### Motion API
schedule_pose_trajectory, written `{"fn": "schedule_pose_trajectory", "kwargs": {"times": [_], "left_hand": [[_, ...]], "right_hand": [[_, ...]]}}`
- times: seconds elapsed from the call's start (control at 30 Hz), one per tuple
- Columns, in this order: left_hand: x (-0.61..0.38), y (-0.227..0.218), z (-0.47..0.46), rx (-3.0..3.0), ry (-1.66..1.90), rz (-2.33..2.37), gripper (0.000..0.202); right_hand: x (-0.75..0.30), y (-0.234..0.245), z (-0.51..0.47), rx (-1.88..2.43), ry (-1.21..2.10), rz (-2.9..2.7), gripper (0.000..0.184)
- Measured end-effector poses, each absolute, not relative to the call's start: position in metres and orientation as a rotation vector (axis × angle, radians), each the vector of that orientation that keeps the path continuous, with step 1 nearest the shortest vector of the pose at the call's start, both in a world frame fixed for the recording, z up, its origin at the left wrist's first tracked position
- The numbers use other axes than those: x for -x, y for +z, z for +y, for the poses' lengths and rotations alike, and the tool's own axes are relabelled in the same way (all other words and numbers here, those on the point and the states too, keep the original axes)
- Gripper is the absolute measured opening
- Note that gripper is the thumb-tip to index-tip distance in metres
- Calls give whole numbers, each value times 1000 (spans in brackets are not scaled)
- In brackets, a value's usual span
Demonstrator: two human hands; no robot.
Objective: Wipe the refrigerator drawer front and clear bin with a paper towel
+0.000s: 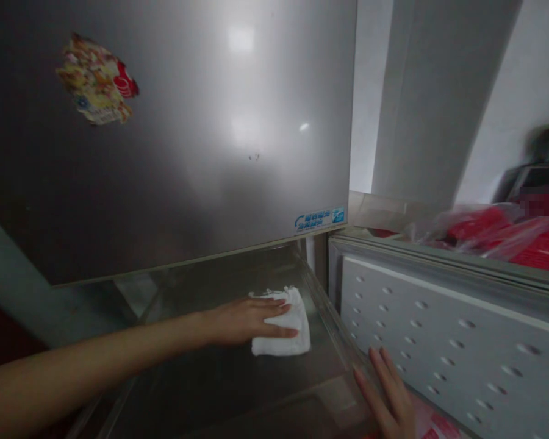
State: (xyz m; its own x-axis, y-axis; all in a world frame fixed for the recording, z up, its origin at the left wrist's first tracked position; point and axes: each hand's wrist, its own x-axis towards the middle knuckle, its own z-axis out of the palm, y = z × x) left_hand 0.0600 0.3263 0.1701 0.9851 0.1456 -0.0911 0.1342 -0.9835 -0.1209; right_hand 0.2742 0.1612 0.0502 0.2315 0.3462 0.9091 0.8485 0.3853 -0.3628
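My left hand (242, 322) reaches in from the left and lies flat, fingers spread, on a folded white cloth (289, 341). Beneath the cloth is the dark, see-through plastic of a drawer (201, 378), below the raised edge of the upper refrigerator door. At the drawer's right side, my right hand (388, 393) is closed over the rim, with its thumb on one side and fingers on the other. Part of that hand is cut off by the bottom of the picture.
The silver upper door (192, 152) fills the upper left and bears a torn food sticker (98, 79). An opened lower door with a dimpled inner panel (439, 341) stands at the right. Red items in clear plastic (498, 235) lie behind it.
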Motion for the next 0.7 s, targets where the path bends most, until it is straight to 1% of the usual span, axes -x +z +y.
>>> {"fn": "schedule_pose_trajectory", "kwargs": {"times": [0.1,0.2,0.33,0.43,0.57,0.7], "left_hand": [[-59,169,300,3008,130,-114,47],[-58,170,287,3043,186,-77,45],[-56,173,299,3122,184,7,44],[-53,173,324,3154,133,59,45],[-50,169,365,3184,131,-128,49],[-51,166,405,3322,32,-412,42]], "right_hand": [[-276,48,161,1192,-495,-1357,64],[-280,45,162,1182,-525,-1389,65],[-283,45,162,1148,-569,-1428,62],[-280,47,160,1182,-530,-1383,63],[-275,49,157,1220,-481,-1366,67],[-273,45,158,1209,-482,-1367,67]]}}
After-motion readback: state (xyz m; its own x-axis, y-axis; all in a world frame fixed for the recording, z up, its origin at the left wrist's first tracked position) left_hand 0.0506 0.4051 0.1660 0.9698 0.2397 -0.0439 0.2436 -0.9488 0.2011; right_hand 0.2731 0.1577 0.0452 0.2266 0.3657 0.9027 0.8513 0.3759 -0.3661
